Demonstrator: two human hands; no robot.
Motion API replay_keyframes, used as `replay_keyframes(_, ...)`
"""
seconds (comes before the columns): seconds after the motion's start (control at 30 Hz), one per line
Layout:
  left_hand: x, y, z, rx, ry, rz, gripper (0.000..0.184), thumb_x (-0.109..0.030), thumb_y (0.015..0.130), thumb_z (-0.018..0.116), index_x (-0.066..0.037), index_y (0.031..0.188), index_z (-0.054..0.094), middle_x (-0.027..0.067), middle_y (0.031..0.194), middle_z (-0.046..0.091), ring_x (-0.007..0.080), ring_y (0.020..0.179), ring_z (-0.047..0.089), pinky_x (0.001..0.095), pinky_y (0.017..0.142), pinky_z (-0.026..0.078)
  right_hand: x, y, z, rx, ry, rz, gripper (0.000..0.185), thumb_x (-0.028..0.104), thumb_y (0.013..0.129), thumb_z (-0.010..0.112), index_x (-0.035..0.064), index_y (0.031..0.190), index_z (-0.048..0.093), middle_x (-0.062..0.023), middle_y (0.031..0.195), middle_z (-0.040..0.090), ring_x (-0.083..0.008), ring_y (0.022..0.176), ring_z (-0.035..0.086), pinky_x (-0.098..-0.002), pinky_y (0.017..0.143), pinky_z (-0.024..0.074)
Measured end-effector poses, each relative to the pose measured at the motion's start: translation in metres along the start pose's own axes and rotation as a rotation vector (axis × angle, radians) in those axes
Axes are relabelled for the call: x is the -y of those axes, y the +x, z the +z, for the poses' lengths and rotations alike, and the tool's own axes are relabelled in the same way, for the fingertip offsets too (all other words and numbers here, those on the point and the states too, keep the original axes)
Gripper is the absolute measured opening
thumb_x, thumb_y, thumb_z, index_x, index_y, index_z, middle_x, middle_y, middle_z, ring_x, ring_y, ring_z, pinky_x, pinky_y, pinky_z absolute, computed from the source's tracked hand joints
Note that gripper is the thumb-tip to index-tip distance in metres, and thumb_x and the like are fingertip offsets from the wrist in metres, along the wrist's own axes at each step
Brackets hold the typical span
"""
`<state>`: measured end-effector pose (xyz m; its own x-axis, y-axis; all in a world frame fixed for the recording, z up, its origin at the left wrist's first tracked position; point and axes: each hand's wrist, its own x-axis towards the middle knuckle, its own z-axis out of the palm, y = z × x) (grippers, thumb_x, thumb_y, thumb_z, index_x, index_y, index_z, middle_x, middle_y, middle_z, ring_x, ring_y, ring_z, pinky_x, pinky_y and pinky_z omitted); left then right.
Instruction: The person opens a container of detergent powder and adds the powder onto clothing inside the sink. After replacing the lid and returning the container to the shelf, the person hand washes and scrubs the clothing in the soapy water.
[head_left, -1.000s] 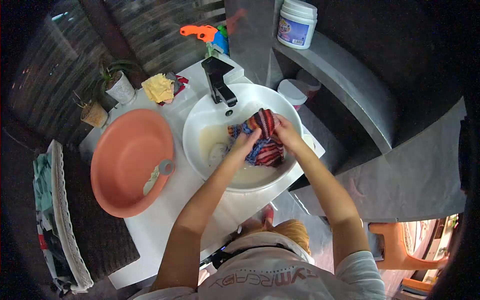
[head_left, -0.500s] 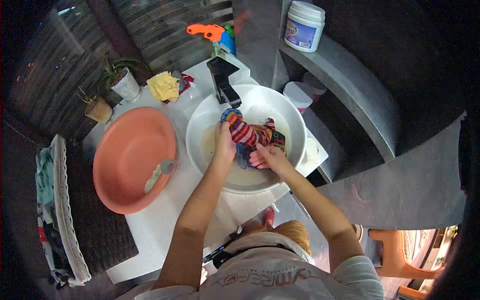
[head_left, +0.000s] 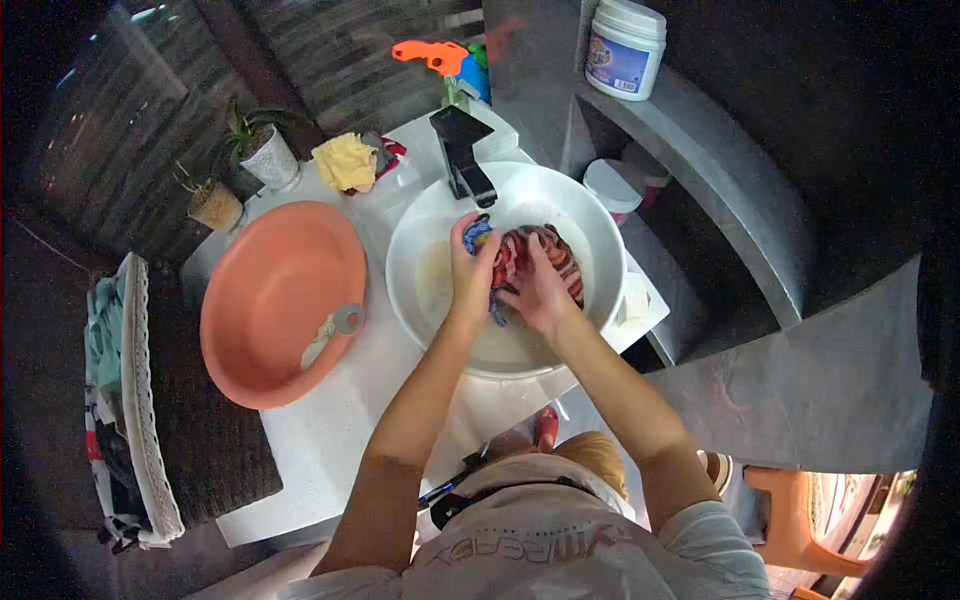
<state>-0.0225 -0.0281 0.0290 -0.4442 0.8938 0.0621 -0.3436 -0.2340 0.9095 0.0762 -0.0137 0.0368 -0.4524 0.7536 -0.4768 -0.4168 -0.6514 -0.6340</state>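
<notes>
A wet, multicoloured striped knitted garment (head_left: 567, 262) is bunched up inside the white washbasin (head_left: 405, 335), above cloudy water. My left hand (head_left: 472, 275) is closed round its blue end, on the left side of the bowl. Over the red striped middle lies my right hand (head_left: 541, 288), fingers curled onto the fabric and pressing it, thumb toward the left hand. The hands cover part of the garment, so its exact kind is hard to tell. Just behind them stands the black faucet (head_left: 464, 160).
Left of the basin sits an orange plastic tub (head_left: 275, 300) with a small pale cloth inside. Potted plants (head_left: 268, 158), a yellow cloth (head_left: 345, 163) and an orange-and-blue toy gun (head_left: 445, 60) line the back. A white tub (head_left: 626, 50) stands on the curved shelf (head_left: 720, 150).
The garment, stretched between my hands and raised before, is now bunched lower in the basin. My right hand has moved up onto its striped middle. The view has shifted slightly.
</notes>
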Motion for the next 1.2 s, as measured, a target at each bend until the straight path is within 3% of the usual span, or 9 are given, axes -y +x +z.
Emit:
replay_keyframes(0.07, 0.005, -0.005, 0.004, -0.066, 0.43, 0.193, 0.031, -0.007, 0.08, 0.059, -0.001, 0.11, 0.051, 0.0093, 0.1, 0.056, 0.0158, 0.091, 0.052, 0.0278, 0.082, 0.042, -0.021, 0.006, -0.009, 0.129, 0.244, 0.275, 0.056, 0.063, 0.084, 0.04, 0.0196, 0.118, 0.049, -0.0037, 0.112, 0.054, -0.0216, 0.106, 0.05, -0.0431, 0.093, 0.0361)
replay_keyframes(0.23, 0.04, -0.05, 0.015, -0.058, 0.686, 0.397, 0.014, -0.014, 0.078, 0.063, -0.002, 0.079, 0.056, 0.0099, 0.078, 0.058, 0.0164, 0.078, 0.054, 0.0288, 0.078, 0.042, -0.052, 0.0, -0.043, 0.433, 0.222, -0.234, 0.042, 0.042, 0.093, 0.036, 0.0074, 0.112, 0.05, -0.0145, 0.105, 0.054, -0.0285, 0.099, 0.054, -0.0406, 0.088, 0.0444)
replay_keyframes(0.4, 0.055, -0.044, -0.003, -0.092, 0.945, 0.617, 0.021, -0.019, 0.082, 0.059, -0.001, 0.072, 0.057, 0.0121, 0.07, 0.057, 0.0176, 0.074, 0.056, 0.0295, 0.074, 0.043, -0.08, 0.047, -0.071, 0.759, 0.503, -0.113, 0.024, 0.022, 0.092, 0.039, 0.0057, 0.104, 0.053, -0.0124, 0.097, 0.057, -0.0226, 0.096, 0.056, -0.0374, 0.082, 0.0476)
replay_keyframes(0.47, 0.04, 0.0, -0.022, -0.157, 0.681, -0.114, 0.022, -0.02, 0.084, 0.055, 0.001, 0.077, 0.061, 0.0215, 0.075, 0.059, 0.0311, 0.078, 0.058, 0.0365, 0.067, 0.044, -0.063, 0.028, -0.034, -0.055, -0.091, 0.051, 0.022, 0.018, 0.092, 0.039, 0.0048, 0.101, 0.055, -0.0107, 0.096, 0.058, -0.0196, 0.092, 0.057, -0.034, 0.078, 0.0485)
replay_keyframes(0.67, 0.063, -0.045, 0.013, -0.174, 0.956, 0.582, 0.039, -0.027, 0.09, 0.045, 0.006, 0.073, 0.056, 0.0244, 0.073, 0.058, 0.0344, 0.072, 0.057, 0.0417, 0.067, 0.042, -0.048, 0.019, -0.042, 0.108, 0.011, -0.081, 0.026, 0.02, 0.093, 0.038, 0.002, 0.095, 0.057, -0.0127, 0.089, 0.06, -0.0197, 0.083, 0.059, -0.0324, 0.069, 0.0494)
replay_keyframes(0.77, 0.053, -0.014, -0.003, -0.225, 0.728, 0.133, 0.04, -0.028, 0.09, 0.046, 0.006, 0.073, 0.057, 0.0248, 0.074, 0.058, 0.0379, 0.071, 0.056, 0.0431, 0.067, 0.042, -0.058, 0.037, -0.033, 0.093, 0.2, 0.038, 0.028, 0.025, 0.094, 0.039, 0.004, 0.093, 0.057, -0.0085, 0.085, 0.061, -0.0195, 0.078, 0.06, -0.0316, 0.067, 0.05)
replay_keyframes(0.87, 0.047, 0.025, -0.04, -0.33, 0.83, 0.181, 0.038, -0.029, 0.09, 0.047, 0.003, 0.071, 0.055, 0.0213, 0.069, 0.057, 0.0359, 0.061, 0.052, 0.0408, 0.063, 0.041, -0.073, 0.061, -0.058, 0.224, 0.275, 0.143, 0.028, 0.027, 0.094, 0.041, 0.0053, 0.092, 0.057, -0.0072, 0.087, 0.061, -0.0181, 0.08, 0.059, -0.0312, 0.069, 0.0503)
replay_keyframes(1.03, -0.01, 0.018, -0.05, 0.18, 0.885, 0.02, 0.036, -0.036, 0.085, 0.057, -0.002, 0.076, 0.052, 0.0128, 0.061, 0.053, 0.0189, 0.063, 0.058, 0.0343, 0.058, 0.044, -0.011, 0.019, -0.039, 0.099, -0.168, 0.174, 0.073, 0.065, 0.081, 0.044, -0.0005, 0.11, 0.05, -0.0137, 0.104, 0.057, -0.0238, 0.095, 0.056, -0.032, 0.081, 0.0478)
replay_keyframes(1.2, -0.007, -0.004, -0.08, 0.879, 1.743, 0.161, 0.024, -0.021, 0.071, 0.067, -0.004, 0.083, 0.055, 0.0116, 0.067, 0.058, 0.0252, 0.067, 0.06, 0.0378, 0.062, 0.048, 0.016, 0.004, -0.073, 0.014, -0.528, 0.037, 0.07, 0.06, 0.084, 0.045, -0.0027, 0.115, 0.049, -0.0145, 0.107, 0.059, -0.0214, 0.094, 0.057, -0.0308, 0.083, 0.0457)
